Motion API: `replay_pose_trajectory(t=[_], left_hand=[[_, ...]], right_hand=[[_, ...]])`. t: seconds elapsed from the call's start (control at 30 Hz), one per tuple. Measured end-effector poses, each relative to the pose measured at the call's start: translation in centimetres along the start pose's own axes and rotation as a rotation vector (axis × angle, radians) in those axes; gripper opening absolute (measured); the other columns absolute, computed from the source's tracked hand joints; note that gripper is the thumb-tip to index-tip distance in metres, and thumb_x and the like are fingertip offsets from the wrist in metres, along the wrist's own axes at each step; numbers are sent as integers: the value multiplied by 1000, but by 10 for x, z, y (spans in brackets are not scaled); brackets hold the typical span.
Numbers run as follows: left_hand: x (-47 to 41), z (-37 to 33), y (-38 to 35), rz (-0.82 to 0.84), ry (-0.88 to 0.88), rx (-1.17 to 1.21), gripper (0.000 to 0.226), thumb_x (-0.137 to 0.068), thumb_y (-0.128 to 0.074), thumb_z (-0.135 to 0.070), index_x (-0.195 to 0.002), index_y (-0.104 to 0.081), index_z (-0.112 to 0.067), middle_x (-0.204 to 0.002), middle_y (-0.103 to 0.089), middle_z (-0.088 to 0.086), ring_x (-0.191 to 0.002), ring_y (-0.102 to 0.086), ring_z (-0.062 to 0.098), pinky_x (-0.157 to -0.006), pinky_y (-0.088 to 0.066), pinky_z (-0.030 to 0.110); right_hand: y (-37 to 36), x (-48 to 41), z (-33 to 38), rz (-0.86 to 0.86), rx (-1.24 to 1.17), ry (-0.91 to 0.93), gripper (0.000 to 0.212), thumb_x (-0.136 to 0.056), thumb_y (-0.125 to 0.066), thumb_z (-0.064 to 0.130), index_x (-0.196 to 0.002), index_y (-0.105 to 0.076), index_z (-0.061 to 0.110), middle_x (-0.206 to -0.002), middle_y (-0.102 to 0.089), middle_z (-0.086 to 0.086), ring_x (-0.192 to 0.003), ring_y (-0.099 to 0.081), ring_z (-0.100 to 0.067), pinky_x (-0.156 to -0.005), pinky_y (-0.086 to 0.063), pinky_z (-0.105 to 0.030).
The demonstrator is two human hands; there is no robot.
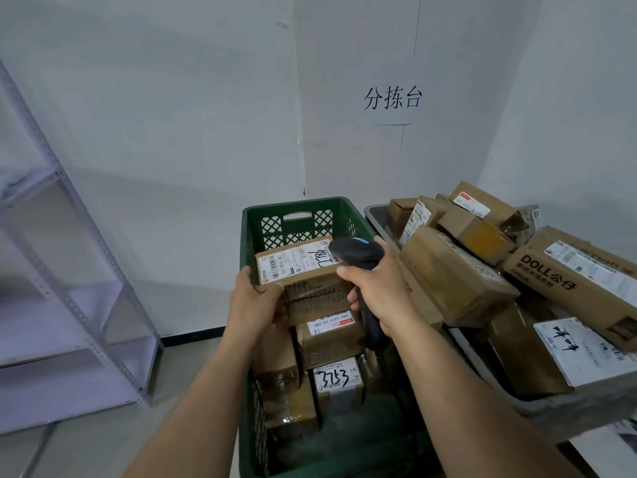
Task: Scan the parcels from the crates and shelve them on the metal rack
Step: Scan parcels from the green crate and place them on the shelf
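My left hand (253, 305) grips the near left corner of a brown cardboard parcel (303, 281) with a white label, held above the green crate (296, 219). My right hand (375, 288) grips the handle of a black barcode scanner (355, 251), whose head hangs over the parcel's label. Several more labelled parcels lie in the green crate below, one marked with handwritten digits (337, 377). The grey metal rack (79, 270) stands at the left with bare shelves.
A grey crate (537, 405) at the right is heaped with several cardboard parcels, among them a long box printed DOLL (568, 274). A paper sign (391, 98) hangs on the white wall behind. Bare floor lies between the rack and the green crate.
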State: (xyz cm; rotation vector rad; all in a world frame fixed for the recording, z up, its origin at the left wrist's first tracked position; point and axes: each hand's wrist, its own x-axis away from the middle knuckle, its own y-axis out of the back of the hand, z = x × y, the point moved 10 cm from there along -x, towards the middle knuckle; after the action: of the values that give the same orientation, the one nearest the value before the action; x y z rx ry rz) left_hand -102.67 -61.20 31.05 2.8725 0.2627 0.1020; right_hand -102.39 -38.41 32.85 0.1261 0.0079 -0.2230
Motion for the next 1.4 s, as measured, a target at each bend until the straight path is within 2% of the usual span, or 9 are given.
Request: replay_pose_trajectory(t=[0.23, 0.3, 0.43, 0.6, 0.93, 1.03, 1.17, 1.27, 1.4], left_hand=[[-17, 3, 3, -8, 59, -12, 29, -93, -55, -40, -114, -49, -21, -115, -60, 8, -99, -59, 20, -79, -48, 32], [-19, 6, -1, 10, 99, -23, 26, -96, -52, -33, -116, -43, -18, -113, -61, 8, -94, -58, 18, -75, -49, 30], [-19, 18, -9, 82, 177, 51, 38, -96, -52, -27, -132, -42, -19, -120, -62, 5, -103, -60, 19, -95, -48, 43], [-2, 11, -18, 245, 121, 114, 30, -97, -51, -23, -126, -50, -31, -113, -66, -5, -98, -59, 8, -78, -44, 29], [36, 7, -24, 433, 9, 145, 92, -87, -65, -19, -146, -1, -49, -133, -52, -7, -111, -53, 9, -87, -46, 30], [41, -5, -16, 377, -61, 201, 96, -75, -77, -25, -139, -13, -58, -131, -55, -5, -119, -53, 18, -96, -44, 40], [55, -22, -11, 345, -139, 276, 95, -55, -83, -39, -135, -33, -53, -129, -58, -8, -122, -51, 15, -89, -45, 29], [66, -32, -18, 394, -160, 278, 102, -52, -77, -48, -142, -30, -45, -126, -61, -13, -121, -53, 11, -91, -43, 28], [73, -47, -18, 409, -180, 243, 101, -55, -78, -44, -143, -30, -43, -117, -67, -9, -110, -62, 11, -75, -50, 21]], right_hand=[[7, -2, -2, -45, -7, -28, 69, -86, -70, 8, -144, -35, 16, -108, -64, -16, -44, -56, -10, -43, -46, -23], [7, -2, -2, -48, -15, -37, 69, -86, -70, 9, -144, -34, 19, -108, -65, -15, -45, -56, -10, -43, -46, -23], [9, 0, -1, -62, -8, -34, 67, -87, -70, 8, -143, -35, 20, -106, -65, -15, -46, -56, -10, -43, -46, -23], [9, 6, -5, -62, -36, -49, 64, -87, -69, 7, -141, -36, 19, -102, -66, -14, -45, -56, -9, -43, -47, -22], [18, 36, 5, -38, -114, 14, 72, -86, -68, 1, -145, -34, 22, -111, -63, -16, -47, -55, -11, -44, -48, -24], [27, 51, 19, -37, -133, 61, 79, -86, -69, 2, -149, -28, 30, -106, -65, -12, -51, -56, -12, -49, -51, -26], [40, 70, 38, -66, -133, 137, 79, -86, -69, 1, -147, -28, 32, -99, -66, -11, -50, -56, -10, -47, -52, -24], [51, 82, 43, -89, -134, 166, 85, -85, -70, 3, -152, -25, 30, -100, -65, -11, -50, -57, -10, -47, -50, -24], [58, 97, 42, -56, -160, 181, 86, -85, -69, 0, -152, -25, 31, -95, -65, -7, -53, -55, -15, -48, -49, -26]])
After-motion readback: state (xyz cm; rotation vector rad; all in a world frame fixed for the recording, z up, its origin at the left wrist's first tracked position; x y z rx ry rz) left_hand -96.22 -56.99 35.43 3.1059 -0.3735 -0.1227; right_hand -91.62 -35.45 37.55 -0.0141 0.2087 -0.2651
